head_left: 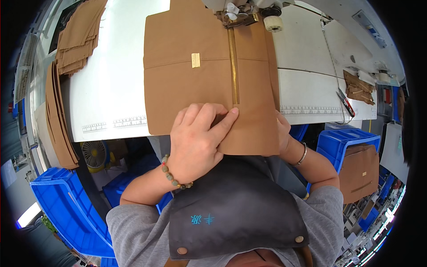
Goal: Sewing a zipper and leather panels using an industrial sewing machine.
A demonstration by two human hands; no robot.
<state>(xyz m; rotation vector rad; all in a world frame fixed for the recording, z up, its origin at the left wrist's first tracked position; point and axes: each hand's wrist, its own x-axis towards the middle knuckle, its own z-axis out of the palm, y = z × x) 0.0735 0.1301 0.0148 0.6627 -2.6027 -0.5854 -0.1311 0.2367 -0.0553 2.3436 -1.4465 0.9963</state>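
Observation:
A brown fabric panel [187,93] lies on the white table and hangs over its front edge. A brass-coloured zipper [233,66] runs lengthwise along it, its far end under the sewing machine head [235,13]. A small gold-coloured patch [195,60] sits left of the zipper. My left hand [198,135] is closed on the panel with curled fingers, a fingertip pressing just below the zipper's near end. My right hand [283,133] is at the panel's right edge, its fingers mostly hidden behind the cloth.
Stacked brown pieces [80,38] lie at the far left, with longer strips [58,115] draped over the table's left edge. Red-and-black snips [345,103] and brown scraps [358,87] rest at right. Blue crates [66,200] stand below; another brown panel [359,173] hangs from the right crate.

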